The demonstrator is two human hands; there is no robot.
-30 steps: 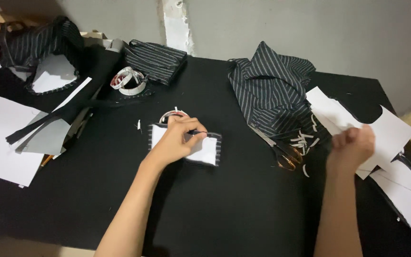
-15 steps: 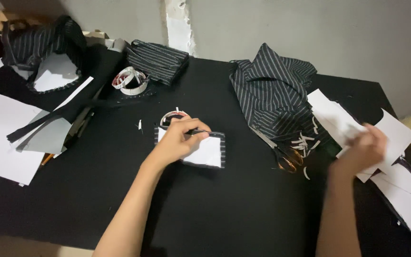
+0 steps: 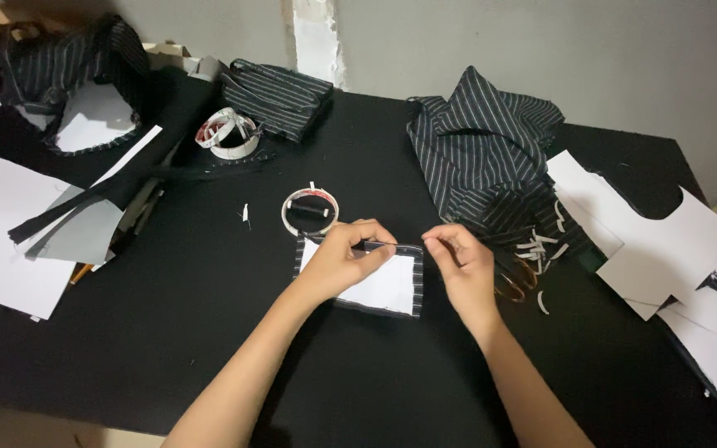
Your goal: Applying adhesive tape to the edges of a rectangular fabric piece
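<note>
Head view: hands point(image 3: 400, 261) perhaps pinching unseen needle.

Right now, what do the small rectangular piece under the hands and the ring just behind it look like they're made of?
Rectangular piece: looks like dark pinstriped woven cloth folded over a white panel, matte; the white could be paper or stiff interfacing, can't tell. The left hand rests on it and the right hand is at its edge. Ring: seems a coiled white tape, thin and flexible, around a dark centre that may be a thread spool.

Striped cloth heap point(image 3: 479, 158) lying on black table point(image 3: 168, 332), tape roll point(image 3: 227, 133) sitting upper left, white papers point(image 3: 657, 241) lying right, scissors point(image 3: 514, 286) resting beside
</note>
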